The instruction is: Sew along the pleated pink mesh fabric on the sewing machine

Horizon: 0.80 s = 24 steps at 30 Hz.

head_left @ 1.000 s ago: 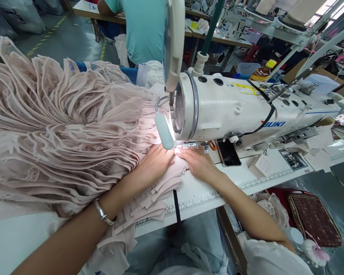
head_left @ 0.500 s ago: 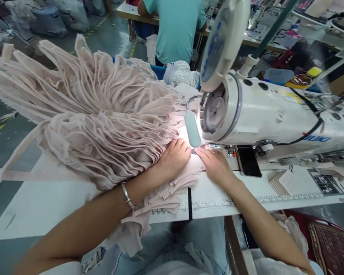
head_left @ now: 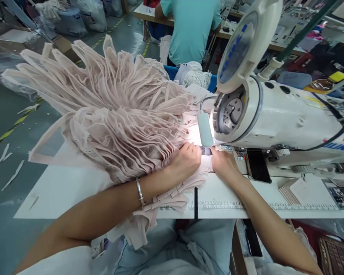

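My left hand (head_left: 189, 160) is closed with curled fingers on pale pink fabric (head_left: 206, 162), left of the needle area of a white sewing machine (head_left: 286, 114). My right hand (head_left: 224, 165) pinches at the fabric's right side, close under the machine head. A small dark grey piece (head_left: 206, 151) shows between the two hands; its kind is unclear. A big pile of pale pink lace-trimmed garments (head_left: 126, 133) lies against my left forearm. The needle itself is hidden behind the pale green lamp (head_left: 205, 129).
A phone (head_left: 258, 165) lies right of my right hand, and a stack of cards (head_left: 294, 191) beyond it. A ruler strip (head_left: 220, 206) runs along the table's front edge. Across from me sits a person in a turquoise shirt (head_left: 189, 30). The machine's round cover (head_left: 237, 49) stands raised.
The whole view has shifted, so things appear further right. My left fingers have curled in from a flatter pose, and more of the dark grey piece shows between my hands.
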### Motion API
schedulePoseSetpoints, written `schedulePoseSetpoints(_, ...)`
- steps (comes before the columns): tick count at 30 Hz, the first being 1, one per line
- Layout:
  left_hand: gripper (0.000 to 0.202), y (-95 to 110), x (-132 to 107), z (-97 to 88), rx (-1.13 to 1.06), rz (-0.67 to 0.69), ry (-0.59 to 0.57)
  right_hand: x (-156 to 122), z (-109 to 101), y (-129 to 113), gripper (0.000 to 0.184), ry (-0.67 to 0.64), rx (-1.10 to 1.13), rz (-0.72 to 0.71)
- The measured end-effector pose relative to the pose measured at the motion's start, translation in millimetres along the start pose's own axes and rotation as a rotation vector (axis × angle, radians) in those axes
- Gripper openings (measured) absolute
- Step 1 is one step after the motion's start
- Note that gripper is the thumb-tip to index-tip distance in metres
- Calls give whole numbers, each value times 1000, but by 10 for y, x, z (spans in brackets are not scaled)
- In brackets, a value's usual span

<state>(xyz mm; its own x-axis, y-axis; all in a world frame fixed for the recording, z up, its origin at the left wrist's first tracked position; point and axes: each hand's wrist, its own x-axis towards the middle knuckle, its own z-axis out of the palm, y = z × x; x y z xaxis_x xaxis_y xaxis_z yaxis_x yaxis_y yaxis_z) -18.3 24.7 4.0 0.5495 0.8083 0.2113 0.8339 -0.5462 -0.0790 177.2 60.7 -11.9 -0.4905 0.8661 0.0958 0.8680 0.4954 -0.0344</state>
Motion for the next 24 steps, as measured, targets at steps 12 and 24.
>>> schedulePoseSetpoints(12, 16, -215, 202, 31, -411, -87, 24, -150, -61, -73, 50, -11, 6, -16)
schedulePoseSetpoints(24, 18, -203, 190, 91, -326, -36, 79, -186, -124, -70, 60, -83, 41, -54)
